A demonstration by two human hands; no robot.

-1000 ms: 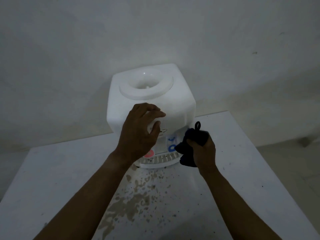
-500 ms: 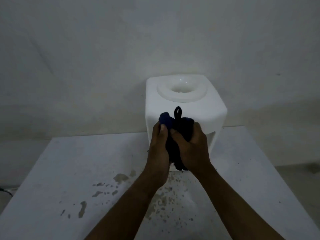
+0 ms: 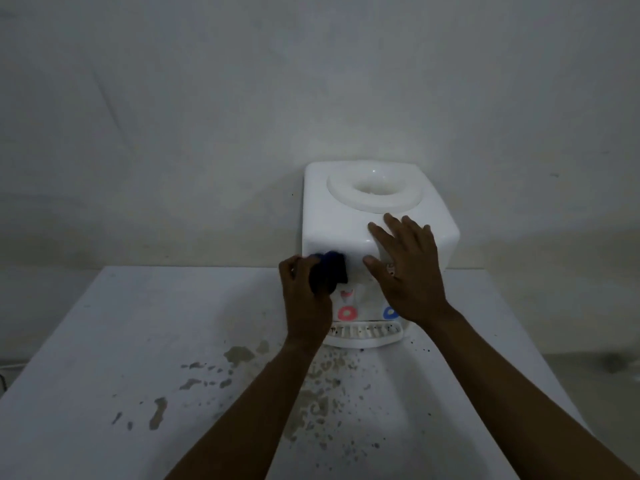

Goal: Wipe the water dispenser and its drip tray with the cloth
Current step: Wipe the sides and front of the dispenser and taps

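Cloth (image 3: 329, 271), dark blue and bunched into a wad, is gripped in the left hand (image 3: 305, 299), whose fingers curl round it and press it against the near left corner of the water dispenser (image 3: 331, 221), just under the rounded top edge. The right hand (image 3: 409, 271) lies flat on the dispenser's near upper edge with its fingers straight and spread, thumb pointing left toward the cloth; the two hands are apart, with a strip of white front panel between them. Below that gap a red tap (image 3: 346, 313) shows beside the left wrist, and a blue tap (image 3: 390, 311) peeks out from under the right hand. The slotted white drip tray (image 3: 367, 336) juts out at the foot of the dispenser, partly covered at its left end by the left wrist. On top, the round bottle socket (image 3: 375, 192) is uncovered. The dispenser stands at the far edge of a white bench (image 3: 104, 341), against a pale wall (image 3: 207, 98). Brownish stains (image 3: 239, 355) and dark specks spatter the bench on the near side of the tray, between the two forearms and out to the left.
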